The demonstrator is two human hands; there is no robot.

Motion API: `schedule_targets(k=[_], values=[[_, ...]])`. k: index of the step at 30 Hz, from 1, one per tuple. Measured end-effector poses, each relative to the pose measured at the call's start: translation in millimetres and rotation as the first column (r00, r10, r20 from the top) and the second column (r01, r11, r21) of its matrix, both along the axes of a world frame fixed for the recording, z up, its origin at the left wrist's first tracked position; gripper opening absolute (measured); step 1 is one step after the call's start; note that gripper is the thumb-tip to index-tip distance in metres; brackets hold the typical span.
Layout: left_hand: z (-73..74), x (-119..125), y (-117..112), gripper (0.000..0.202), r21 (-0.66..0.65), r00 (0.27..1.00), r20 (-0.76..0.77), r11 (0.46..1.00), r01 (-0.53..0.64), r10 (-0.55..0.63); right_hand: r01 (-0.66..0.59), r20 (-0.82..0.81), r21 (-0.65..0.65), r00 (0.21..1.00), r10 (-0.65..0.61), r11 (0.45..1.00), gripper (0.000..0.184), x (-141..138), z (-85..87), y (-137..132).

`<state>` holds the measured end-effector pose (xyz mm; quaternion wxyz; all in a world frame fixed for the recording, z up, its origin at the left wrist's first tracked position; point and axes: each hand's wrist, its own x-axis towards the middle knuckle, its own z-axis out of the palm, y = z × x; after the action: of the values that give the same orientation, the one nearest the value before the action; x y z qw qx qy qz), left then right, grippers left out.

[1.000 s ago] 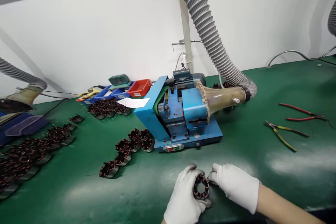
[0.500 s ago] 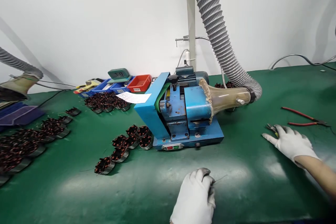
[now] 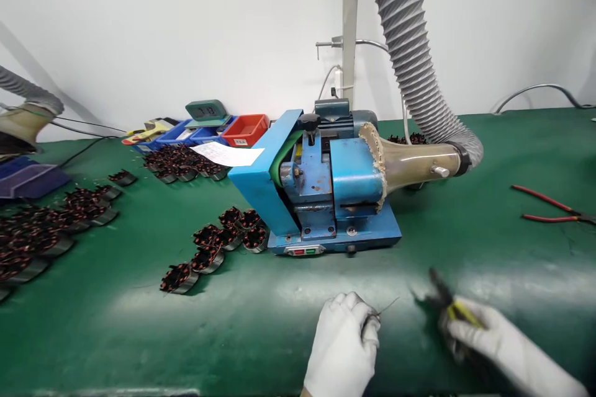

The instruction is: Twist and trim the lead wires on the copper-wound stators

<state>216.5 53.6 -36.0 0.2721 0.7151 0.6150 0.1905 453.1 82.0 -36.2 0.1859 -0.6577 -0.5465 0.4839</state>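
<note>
My left hand, in a white glove with grey fingertips, is at the bottom centre, its fingers curled round something mostly hidden beneath them. One thin wire sticks out past its fingertips. To its right, my gloved right hand grips a pair of pliers with yellow on the handles. Their dark jaws point up and left, parted and blurred by motion. Just behind both hands stands a blue belt grinding machine with red and green buttons.
Several wound motor stators lie left of the machine, with larger groups farther left. Red-handled pliers rest at right. Behind are a red bin and blue bins. A grey hose joins the machine's duct.
My right hand has lifted the yellow-handled pliers off the table and brought them left and nearer, toward my left hand. My left hand has hardly moved. The view has shifted slightly.
</note>
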Motion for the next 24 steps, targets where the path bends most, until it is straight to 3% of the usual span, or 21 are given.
schedule_targets(k=[3,5,8,15,18,24], values=[[0.4,0.4,0.8,0.015,-0.004,1.0,0.004,1.0,-0.017,0.017,-0.177,-0.212,-0.249,0.969,0.125,0.952,0.045,-33.1,6.2,-27.8],[-1.3,0.3,0.5,0.015,0.009,1.0,-0.006,1.0,-0.02,0.02,-0.267,-0.277,-0.291,0.943,0.186,0.919,0.043,-47.8,14.8,-31.2],[-4.8,-0.1,-0.5,0.014,0.02,1.0,-0.028,1.0,-0.012,0.012,-0.311,-0.316,-0.255,0.922,0.226,0.915,0.04,-57.9,22.2,-28.2],[-7.0,-1.7,0.3,0.015,0.036,0.999,-0.033,0.999,0.012,-0.011,-0.277,-0.167,-0.147,0.953,0.252,0.95,0.042,-61.5,2.3,-37.4],[-6.3,-1.7,0.8,0.015,0.035,0.999,-0.049,0.999,0.015,-0.013,-0.259,-0.198,-0.136,0.953,0.23,0.956,0.043,-64.7,-4.0,-40.4],[-6.3,-2.5,0.5,0.015,0.025,0.996,-0.076,0.999,0.038,-0.036,-0.051,-0.329,-0.185,0.944,-0.013,0.981,0.059,-66.4,-32.7,-56.0]])
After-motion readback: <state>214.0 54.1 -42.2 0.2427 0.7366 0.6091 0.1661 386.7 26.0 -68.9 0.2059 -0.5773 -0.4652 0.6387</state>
